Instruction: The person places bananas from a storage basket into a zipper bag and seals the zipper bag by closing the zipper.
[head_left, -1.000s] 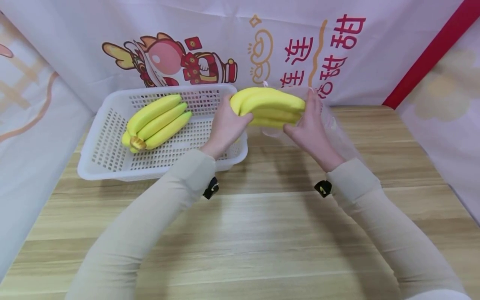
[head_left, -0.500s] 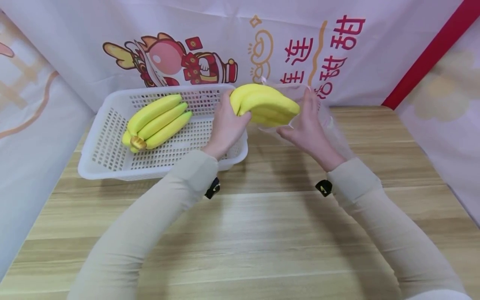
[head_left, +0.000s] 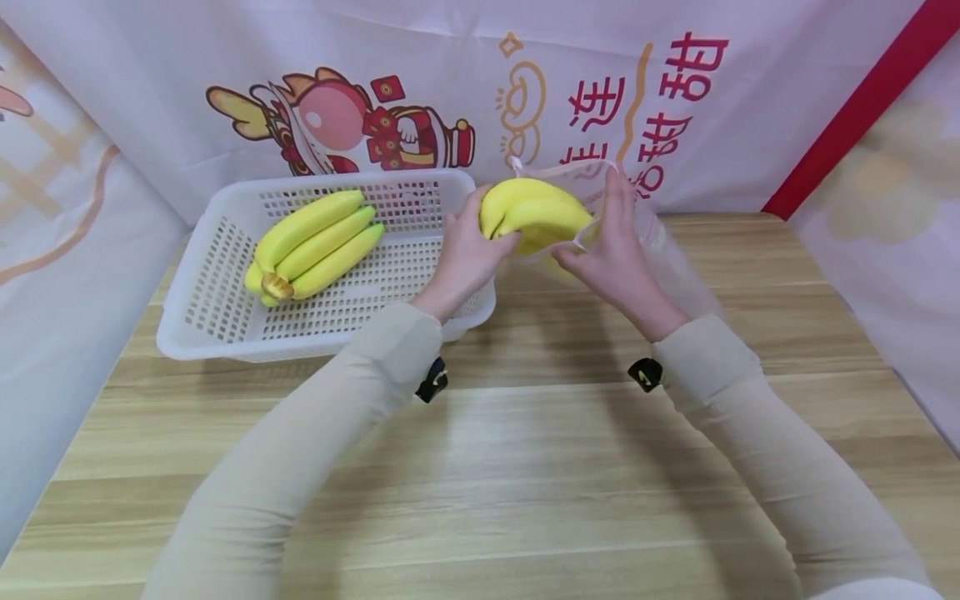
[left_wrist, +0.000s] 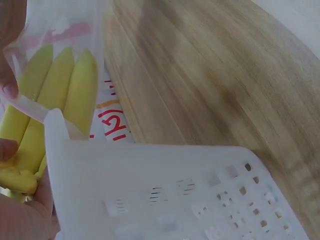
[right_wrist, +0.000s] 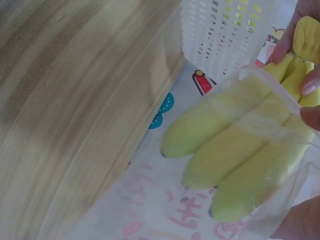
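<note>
My left hand (head_left: 474, 250) grips a bunch of yellow bananas (head_left: 536, 212) by its stem end, at the basket's right rim. The bananas' tips point right and lie inside a clear plastic bag (head_left: 671, 258). My right hand (head_left: 615, 254) pinches the bag's mouth, thumb in front and fingers behind. In the right wrist view several banana tips (right_wrist: 200, 130) show through the film, while the stem stays outside. The left wrist view shows the bag's edge (left_wrist: 30, 107) crossing the bananas partway along their length.
A white plastic basket (head_left: 322, 342) stands at the left, with a second bunch of bananas (head_left: 315, 250) in it. The wooden table (head_left: 495, 483) runs back to a printed cloth (head_left: 450, 50). Cloth sides rise at left and right.
My left hand has moved right, and the banana bunch has slid with it into the bag's mouth. My right hand stays near the same spot, holding the bag. The basket stays put.
</note>
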